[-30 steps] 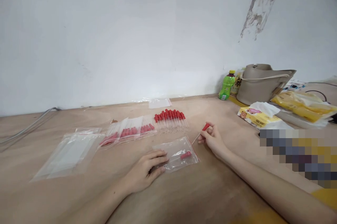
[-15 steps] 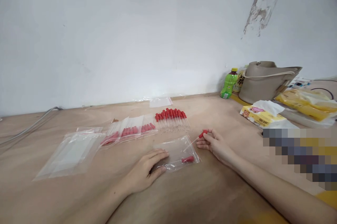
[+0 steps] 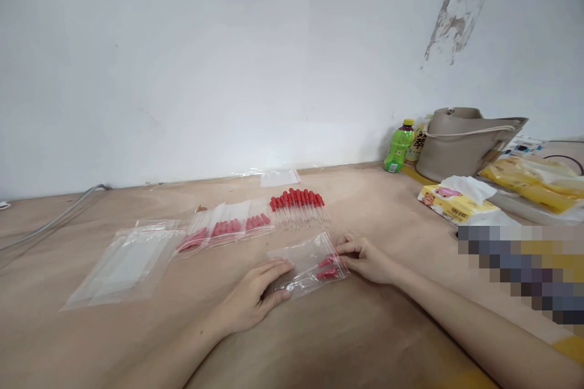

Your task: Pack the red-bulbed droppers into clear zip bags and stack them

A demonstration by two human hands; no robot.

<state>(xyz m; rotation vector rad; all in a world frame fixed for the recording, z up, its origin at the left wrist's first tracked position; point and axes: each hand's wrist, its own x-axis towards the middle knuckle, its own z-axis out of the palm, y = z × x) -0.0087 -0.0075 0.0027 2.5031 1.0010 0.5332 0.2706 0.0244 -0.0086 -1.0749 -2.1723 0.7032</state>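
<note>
A clear zip bag (image 3: pixel 298 255) lies flat in front of me, its red-lined mouth to the right. Two droppers with red bulbs (image 3: pixel 326 274) lie inside it, bulbs near the mouth. My left hand (image 3: pixel 262 285) rests on the bag's left end, fingers stretched out and thumb apart. At the mouth, my right hand (image 3: pixel 360 257) has thumb and fingers closed on the bag's edge, close beside the upper bulb. Just beyond is a row of loose droppers (image 3: pixel 298 199), red bulbs pointing away. Filled bags (image 3: pixel 228 226) with red-bulbed droppers overlap to the left.
Flat unfilled bags (image 3: pixel 130 264) are stacked at the left, and another bag (image 3: pixel 279 178) lies near the wall. A grey cable (image 3: pixel 68 218) runs along the far left. On the right stand a green bottle (image 3: pixel 399 147), a beige bucket-shaped bag (image 3: pixel 456 148) and a tissue pack (image 3: pixel 449 203).
The second dropper, held outside the bag's mouth by my right hand before, now lies inside beside the first. My right hand has shifted slightly to the bag's edge; my left hand stays put.
</note>
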